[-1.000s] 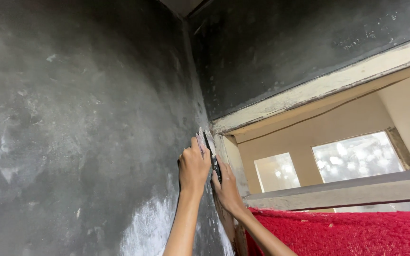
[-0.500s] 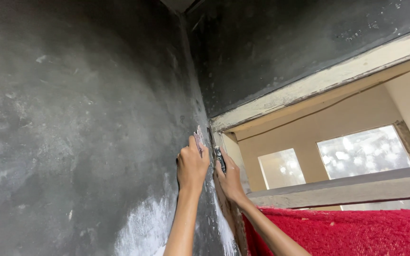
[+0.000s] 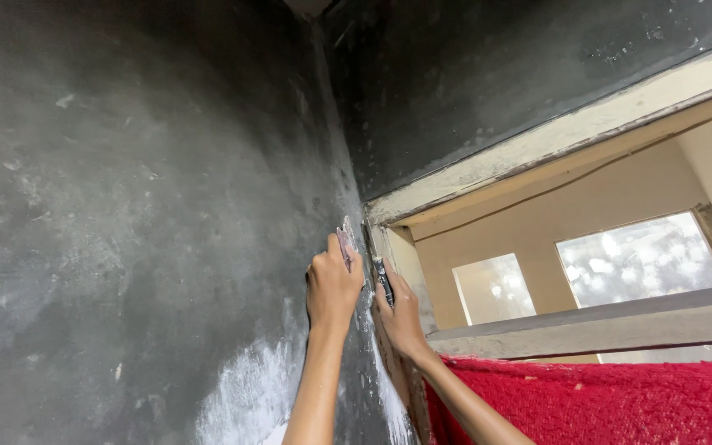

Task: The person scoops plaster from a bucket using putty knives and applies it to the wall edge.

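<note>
A: What changed there?

B: Little. The left hand had crept slightly higher along the dark wall, fingers closed around a putty knife whose blade stuck up just above the knuckles, flat against the corner.

A: And the right?

B: The right hand stayed just beside it, gripping a dark-handled tool at the window frame. White filler lay below both wrists.

Dark grey white-smeared wall, cream window frame, red cloth
</note>
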